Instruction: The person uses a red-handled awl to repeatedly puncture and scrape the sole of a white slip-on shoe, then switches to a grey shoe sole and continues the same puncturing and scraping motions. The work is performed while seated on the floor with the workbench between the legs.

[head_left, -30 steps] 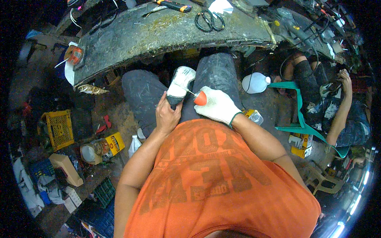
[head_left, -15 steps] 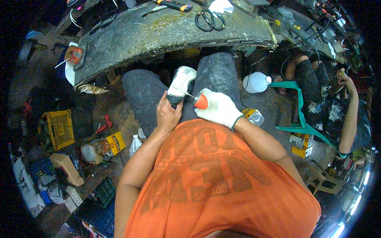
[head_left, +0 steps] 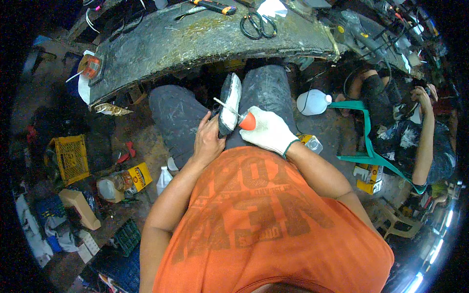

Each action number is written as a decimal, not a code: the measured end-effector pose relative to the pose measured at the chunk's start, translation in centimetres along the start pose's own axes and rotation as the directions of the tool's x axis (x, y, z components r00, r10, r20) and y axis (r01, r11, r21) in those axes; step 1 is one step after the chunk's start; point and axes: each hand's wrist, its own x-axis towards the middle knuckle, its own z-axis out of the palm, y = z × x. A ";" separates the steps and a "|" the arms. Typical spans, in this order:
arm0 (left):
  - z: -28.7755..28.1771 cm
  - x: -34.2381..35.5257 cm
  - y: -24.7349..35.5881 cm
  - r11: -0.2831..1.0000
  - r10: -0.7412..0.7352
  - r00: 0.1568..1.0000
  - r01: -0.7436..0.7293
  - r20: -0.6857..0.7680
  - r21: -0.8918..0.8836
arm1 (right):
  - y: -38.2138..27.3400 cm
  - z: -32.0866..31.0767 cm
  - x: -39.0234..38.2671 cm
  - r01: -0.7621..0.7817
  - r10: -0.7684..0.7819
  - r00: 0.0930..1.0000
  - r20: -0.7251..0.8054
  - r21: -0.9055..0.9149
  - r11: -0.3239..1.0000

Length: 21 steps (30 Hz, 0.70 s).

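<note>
Clasping the shoe (head_left: 235, 93) with my left hand (head_left: 207, 138), orange-handled tool (head_left: 248, 121) gripped in my right hand (head_left: 268, 130), I should brace the shoe's near end.

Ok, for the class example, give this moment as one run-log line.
left hand: bare, holding shoe | right hand: gloved, gripping orange-handled tool | tool shaft: crosses shoe in view | ahead: workbench

Grey stained bench (head_left: 161, 49), black scissors (head_left: 261, 33), black-orange tool (head_left: 215, 7)
</note>
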 end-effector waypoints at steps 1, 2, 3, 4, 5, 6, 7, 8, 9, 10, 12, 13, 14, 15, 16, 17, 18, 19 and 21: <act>0.0 0.0 0.0 1.000 0.001 1.000 -0.001 0.010 0.003 | -0.2 -0.1 -0.1 0.000 0.001 1.000 0.003 -0.004 1.000; 0.0 0.0 0.0 1.000 -0.001 1.000 0.001 0.021 0.007 | -0.3 -0.1 -0.1 -0.001 0.001 1.000 0.008 -0.008 1.000; 0.0 0.1 0.0 1.000 0.002 1.000 -0.002 0.020 0.006 | -0.5 -0.2 -0.1 -0.002 0.002 1.000 0.011 -0.012 1.000; 0.0 0.1 0.0 1.000 0.001 1.000 -0.001 0.021 0.006 | -0.6 -0.3 -0.1 -0.006 0.006 1.000 0.017 -0.018 1.000; 0.0 0.1 0.0 1.000 -0.014 0.999 0.013 0.034 0.007 | -0.7 -0.3 -0.1 0.000 0.001 1.000 0.015 -0.027 1.000; 0.0 0.1 0.0 1.000 -0.011 1.000 0.011 0.028 0.010 | -0.8 -0.3 -0.2 0.002 -0.002 1.000 0.016 -0.036 0.999; 0.0 0.0 0.0 1.000 -0.022 0.999 0.022 0.035 0.013 | -0.9 -0.3 -0.2 0.005 -0.004 1.000 0.017 -0.045 0.999; 0.0 0.0 0.0 0.999 -0.045 0.998 0.044 0.054 0.016 | -0.9 -0.3 -0.3 0.006 -0.005 1.000 0.019 -0.064 0.998; 0.0 -0.1 -0.1 0.999 -0.033 0.998 0.032 0.050 0.020 | -0.9 -0.3 -0.4 0.007 -0.006 1.000 0.021 -0.083 0.997; -0.1 -0.1 -0.1 0.999 -0.032 0.998 0.031 0.058 0.024 | -1.0 -0.2 -0.4 0.009 -0.007 1.000 0.023 -0.102 0.995; -0.1 -0.2 -0.1 0.999 -0.034 0.997 0.032 0.066 0.027 | -0.9 -0.1 -0.4 0.015 -0.014 1.000 0.013 -0.094 0.995; -0.1 -0.1 -0.1 0.999 -0.036 0.997 0.034 0.066 0.028 | -0.9 -0.1 -0.3 0.019 -0.018 1.000 0.008 -0.089 0.996; -0.1 -0.1 0.0 0.999 -0.046 0.996 0.044 0.075 0.028 | -0.8 -0.1 -0.2 0.001 0.000 1.000 0.013 -0.081 0.997; -0.1 -0.1 0.0 0.999 -0.034 0.997 0.032 0.065 0.029 | -0.8 -0.1 -0.1 -0.017 0.019 1.000 0.017 -0.072 0.997; -0.1 0.0 0.0 0.999 -0.030 0.998 0.028 0.062 0.030 | -0.7 -0.1 0.0 -0.036 0.038 0.999 0.021 -0.064 0.997; -0.1 0.0 0.0 0.999 -0.042 0.997 0.040 0.072 0.036 | -0.6 -0.1 0.0 -0.032 0.033 0.999 0.016 -0.067 0.997; 0.0 0.0 0.1 0.999 -0.032 0.998 0.030 0.057 0.029 | -0.5 -0.1 0.1 -0.027 0.028 1.000 0.011 -0.069 0.997; 0.0 0.0 0.1 0.999 -0.037 0.998 0.036 0.054 0.027 | -0.5 -0.1 0.0 -0.023 0.024 1.000 0.009 -0.074 0.997; 0.0 0.0 0.1 0.999 -0.044 0.998 0.043 0.051 0.022 | -0.4 -0.1 0.0 -0.021 0.022 1.000 0.018 -0.063 0.998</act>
